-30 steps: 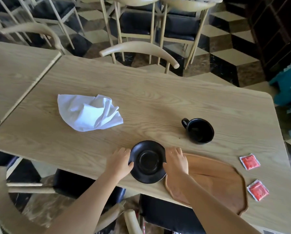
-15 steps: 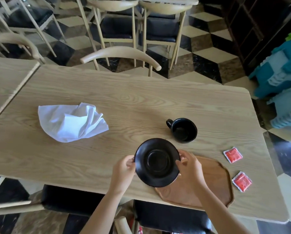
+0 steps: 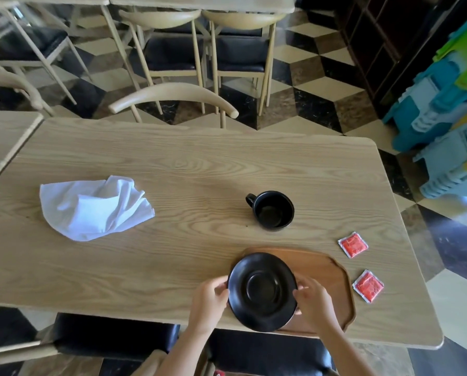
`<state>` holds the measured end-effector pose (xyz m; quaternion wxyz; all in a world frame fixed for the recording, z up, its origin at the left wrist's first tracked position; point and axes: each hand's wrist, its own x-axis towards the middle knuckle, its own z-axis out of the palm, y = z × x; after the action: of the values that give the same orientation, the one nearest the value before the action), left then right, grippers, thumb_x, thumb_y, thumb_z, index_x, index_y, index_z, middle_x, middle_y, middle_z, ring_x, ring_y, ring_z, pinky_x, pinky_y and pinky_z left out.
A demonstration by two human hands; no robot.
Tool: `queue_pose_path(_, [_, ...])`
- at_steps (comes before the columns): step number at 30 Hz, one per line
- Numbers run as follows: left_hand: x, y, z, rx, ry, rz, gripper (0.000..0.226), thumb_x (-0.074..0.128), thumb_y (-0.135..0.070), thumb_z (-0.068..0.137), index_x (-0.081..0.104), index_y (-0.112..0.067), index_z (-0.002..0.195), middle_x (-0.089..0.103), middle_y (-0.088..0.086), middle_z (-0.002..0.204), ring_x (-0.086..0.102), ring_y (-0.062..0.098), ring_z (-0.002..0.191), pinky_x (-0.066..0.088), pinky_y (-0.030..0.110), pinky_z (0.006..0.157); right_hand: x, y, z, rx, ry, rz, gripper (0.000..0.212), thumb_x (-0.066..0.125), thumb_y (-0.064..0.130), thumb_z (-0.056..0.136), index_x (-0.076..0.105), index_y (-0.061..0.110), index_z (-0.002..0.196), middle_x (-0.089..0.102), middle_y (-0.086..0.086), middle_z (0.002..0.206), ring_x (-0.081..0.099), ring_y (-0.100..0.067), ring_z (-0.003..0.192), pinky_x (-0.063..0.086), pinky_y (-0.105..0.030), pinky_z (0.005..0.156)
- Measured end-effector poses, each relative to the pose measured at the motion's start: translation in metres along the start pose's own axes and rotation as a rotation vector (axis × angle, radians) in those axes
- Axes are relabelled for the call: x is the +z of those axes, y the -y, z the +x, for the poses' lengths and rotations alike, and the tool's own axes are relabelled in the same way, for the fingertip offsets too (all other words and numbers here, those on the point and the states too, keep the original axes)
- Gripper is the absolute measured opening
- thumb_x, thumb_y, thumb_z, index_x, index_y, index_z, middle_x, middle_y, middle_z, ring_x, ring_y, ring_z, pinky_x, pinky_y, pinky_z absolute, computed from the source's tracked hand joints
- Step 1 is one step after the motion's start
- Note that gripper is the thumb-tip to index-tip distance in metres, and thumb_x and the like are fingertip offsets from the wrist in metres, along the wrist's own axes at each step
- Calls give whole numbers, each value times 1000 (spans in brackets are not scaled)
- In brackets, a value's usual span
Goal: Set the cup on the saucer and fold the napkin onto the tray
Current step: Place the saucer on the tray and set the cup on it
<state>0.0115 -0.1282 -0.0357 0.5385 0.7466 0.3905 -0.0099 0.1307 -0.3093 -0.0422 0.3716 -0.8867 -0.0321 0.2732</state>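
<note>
I hold a black saucer (image 3: 262, 291) by its two sides, my left hand (image 3: 209, 302) on its left rim and my right hand (image 3: 312, 303) on its right rim. The saucer is over the left part of a brown wooden tray (image 3: 327, 270) at the table's near edge; whether it rests on the tray I cannot tell. A black cup (image 3: 273, 210) stands empty and upright on the table beyond the tray, handle to the left. A crumpled white napkin (image 3: 94, 207) lies on the table at the left.
Two red sachets (image 3: 353, 244) (image 3: 368, 286) lie on the wooden table (image 3: 200, 169) right of the tray. A chair back (image 3: 172, 96) stands at the far edge. A second table (image 3: 4, 134) adjoins on the left; blue plastic stools (image 3: 443, 109) are stacked at the right.
Both hands have carried the saucer to the right, from the bare table edge to above the left part of the tray. Cup and napkin stay where they were.
</note>
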Motion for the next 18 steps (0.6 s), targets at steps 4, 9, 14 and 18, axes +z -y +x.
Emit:
queue_pose_path(4, [5, -2, 2, 14, -47, 58, 19, 59, -3, 81, 72, -9, 94, 74, 5, 85, 65, 20, 77, 50, 36, 73, -2, -1, 2, 11, -5, 18, 38, 56, -3, 78, 67, 21, 105, 60, 3, 84, 55, -19, 82, 38, -25, 70])
queue_pose_path(9, [8, 0, 5, 5, -86, 113, 30, 61, -1, 80, 68, -9, 108, 72, 3, 101, 62, 13, 95, 38, 18, 78, -3, 4, 3, 25, 19, 63, 40, 53, -4, 78, 64, 26, 103, 61, 8, 84, 58, -19, 82, 45, -23, 66])
queue_pose_path(14, [10, 7, 7, -24, -93, 126, 33, 60, -2, 80, 66, -10, 112, 71, 3, 106, 63, 16, 102, 43, 22, 87, -3, 5, 4, 56, 34, 162, 41, 53, -5, 80, 55, 33, 93, 60, 6, 83, 60, -22, 79, 47, -14, 41])
queue_pose_path(18, [9, 11, 9, -21, -85, 122, 32, 62, -3, 80, 66, -10, 111, 71, 4, 106, 63, 17, 102, 45, 25, 89, -5, 4, 6, 65, 54, 166, 37, 54, -4, 81, 57, 30, 95, 61, -3, 88, 60, -24, 78, 49, -16, 42])
